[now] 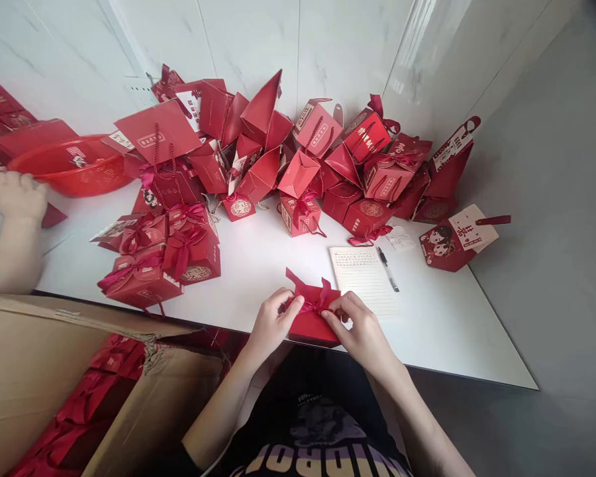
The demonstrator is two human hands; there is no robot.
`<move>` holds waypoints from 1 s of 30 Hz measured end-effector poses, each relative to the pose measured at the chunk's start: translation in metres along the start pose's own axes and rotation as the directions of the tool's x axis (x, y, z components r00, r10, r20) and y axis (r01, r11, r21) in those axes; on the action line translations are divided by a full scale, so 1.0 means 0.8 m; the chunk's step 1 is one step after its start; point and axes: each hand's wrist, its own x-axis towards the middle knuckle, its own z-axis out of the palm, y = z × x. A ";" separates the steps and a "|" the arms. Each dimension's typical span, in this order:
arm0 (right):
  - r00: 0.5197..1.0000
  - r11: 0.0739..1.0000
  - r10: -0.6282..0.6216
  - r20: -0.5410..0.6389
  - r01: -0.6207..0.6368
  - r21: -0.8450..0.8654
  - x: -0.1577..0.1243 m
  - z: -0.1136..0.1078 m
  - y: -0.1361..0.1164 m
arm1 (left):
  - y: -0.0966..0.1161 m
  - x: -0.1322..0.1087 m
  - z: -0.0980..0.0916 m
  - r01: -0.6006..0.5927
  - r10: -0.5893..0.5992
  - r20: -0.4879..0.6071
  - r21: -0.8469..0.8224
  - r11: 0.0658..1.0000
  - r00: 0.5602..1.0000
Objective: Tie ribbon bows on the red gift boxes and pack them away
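A small red gift box (312, 324) sits at the near edge of the white table (258, 271), with a magenta ribbon (312, 306) across its top. My left hand (271, 324) pinches the ribbon's left end, fingers closed. From the other side my right hand (360, 331) pinches the ribbon at the knot, fingers closed too. Both hands rest against the box's top.
A lined notepad (365, 278) with a pen (387, 268) lies just beyond the box. Several red gift boxes and bags (258, 165) pile up at the back. A cardboard carton (79, 377) with red boxes stands at near left. Another person's hand (17, 195) reaches a red basin (74, 165).
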 end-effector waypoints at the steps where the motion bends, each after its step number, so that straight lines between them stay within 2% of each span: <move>1: 1.000 0.999 0.015 0.005 -0.015 0.037 0.001 -0.001 0.001 | 0.000 0.000 -0.001 0.026 -0.026 0.018 -0.025 0.999 1.000; 4: 0.997 0.987 0.077 0.023 -0.079 0.138 0.003 -0.003 0.004 | -0.002 0.001 0.001 0.070 -0.069 0.014 -0.069 0.995 0.998; 10: 0.976 0.949 0.218 0.024 -0.217 0.227 0.006 -0.003 0.007 | -0.005 0.001 0.007 0.052 -0.055 -0.039 -0.086 0.995 0.998; 14: 0.959 0.889 0.276 0.070 -0.282 0.360 0.010 -0.006 0.009 | -0.008 -0.002 0.010 0.083 -0.089 -0.037 -0.138 0.987 0.995; 17: 0.944 0.784 0.302 0.132 -0.325 0.529 0.013 -0.008 0.014 | -0.013 -0.004 0.013 0.114 -0.121 -0.024 -0.192 0.975 0.992; 22: 0.912 0.518 0.314 0.264 -0.398 0.757 0.014 -0.006 0.024 | -0.017 -0.005 0.017 0.119 -0.128 -0.027 -0.227 0.967 0.991; 30: 0.883 0.329 0.347 0.315 -0.430 0.841 0.017 0.002 0.034 | -0.021 -0.003 0.025 0.137 -0.156 -0.047 -0.282 0.950 0.987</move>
